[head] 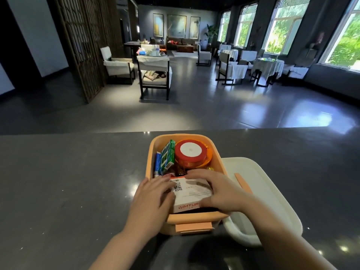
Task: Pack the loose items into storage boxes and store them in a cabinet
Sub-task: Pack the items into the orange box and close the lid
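Together, left hand and right hand press, fingers spread flat, a white cardboard carton into the orange plastic storage box (already crowded), seating it so the lid fits.

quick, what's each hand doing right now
Left hand: open, fingers pressing on the white box in the orange storage box.
Right hand: open, fingers laid over the same white box.
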Motion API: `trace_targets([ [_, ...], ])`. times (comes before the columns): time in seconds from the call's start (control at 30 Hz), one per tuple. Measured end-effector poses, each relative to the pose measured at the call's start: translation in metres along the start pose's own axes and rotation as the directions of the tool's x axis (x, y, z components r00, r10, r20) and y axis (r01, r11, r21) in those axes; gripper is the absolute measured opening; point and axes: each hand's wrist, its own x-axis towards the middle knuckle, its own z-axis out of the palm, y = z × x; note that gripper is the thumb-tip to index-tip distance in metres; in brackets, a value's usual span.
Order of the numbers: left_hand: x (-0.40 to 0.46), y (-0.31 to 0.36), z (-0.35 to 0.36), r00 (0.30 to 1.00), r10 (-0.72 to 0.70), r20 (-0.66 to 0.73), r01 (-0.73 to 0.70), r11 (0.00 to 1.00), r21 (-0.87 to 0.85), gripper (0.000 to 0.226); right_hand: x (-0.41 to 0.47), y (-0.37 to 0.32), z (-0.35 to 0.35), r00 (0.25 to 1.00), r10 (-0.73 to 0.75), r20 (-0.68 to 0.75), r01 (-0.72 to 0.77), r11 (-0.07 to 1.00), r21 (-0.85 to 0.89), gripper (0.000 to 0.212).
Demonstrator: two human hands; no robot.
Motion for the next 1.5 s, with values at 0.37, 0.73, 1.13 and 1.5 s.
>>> trace_targets([
  [0.37,0.008,0.016,0.012,0.996,-0.091,-0.020,0.093,0.981,0.169,0.036,-0.046,0.117,0.023,0.573,0.658,-0.489,-0.727,0.684,0.068,0.052],
  [0.73,0.008,0.017,0.012,0.983,-0.176,-0.059,0.182,0.974,0.133,0.043,-0.042,0.140,-0.015,0.523,0.482,-0.703,-0.716,0.696,-0.056,0.034],
  [1.13,0.008,0.004,0.006,0.928,-0.368,-0.046,0.247,0.706,-0.663,0.037,-0.029,-0.027,-0.101,0.601,0.292,-0.744,-0.544,0.831,-0.114,0.013],
  [1.5,0.022,-0.040,-0.017,0.918,-0.370,0.143,0.371,0.672,-0.641,0.047,0.059,-0.064,0.051,0.680,0.305,-0.666,-0.471,0.879,-0.079,0.027],
])
